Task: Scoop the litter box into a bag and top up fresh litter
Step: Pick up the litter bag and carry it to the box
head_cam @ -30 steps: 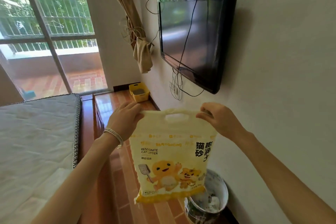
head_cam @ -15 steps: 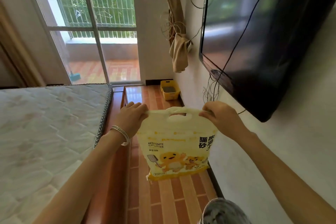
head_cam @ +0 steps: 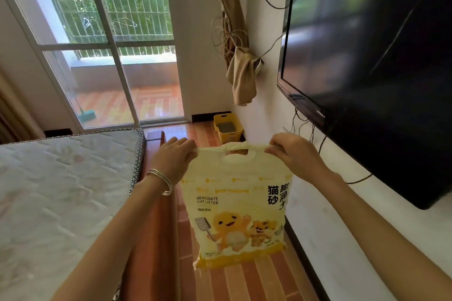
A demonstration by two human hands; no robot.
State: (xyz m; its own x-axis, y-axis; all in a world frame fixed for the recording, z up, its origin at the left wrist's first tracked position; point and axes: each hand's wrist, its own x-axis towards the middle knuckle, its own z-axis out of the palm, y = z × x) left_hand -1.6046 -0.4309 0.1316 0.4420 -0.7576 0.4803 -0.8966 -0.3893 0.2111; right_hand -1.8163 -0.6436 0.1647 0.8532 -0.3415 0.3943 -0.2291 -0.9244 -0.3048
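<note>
While I hold the bentonite cat litter bag (head_cam: 236, 205) up in front of me, my left hand (head_cam: 175, 157) pinches its top left corner and my right hand (head_cam: 294, 155) pinches the top right corner, fingers curled over the sealed edge on either side of the cut-out handle (head_cam: 239, 153). The bag hangs upright in the air between my hands, clear of the red tiled floor (head_cam: 244, 281), its printed front with the cartoon animals and a scoop facing me. Thin silver bangles (head_cam: 161, 182) circle my left wrist.

Farther down the floor, against the wall and near the glass door (head_cam: 115, 44), sits the yellow litter box (head_cam: 228, 127); I see grey litter inside it, though from here I cannot tell how full it is. It is well apart from the bag, showing just above the bag's handle.

To my left lies a bare quilted mattress (head_cam: 63, 190) on a reddish wooden bed frame (head_cam: 152, 215). On the wall to my right hangs a black television (head_cam: 367, 56) with cables (head_cam: 303, 122) dangling below it. A tan curtain (head_cam: 241, 73) is tied in a knot beside the television.
</note>
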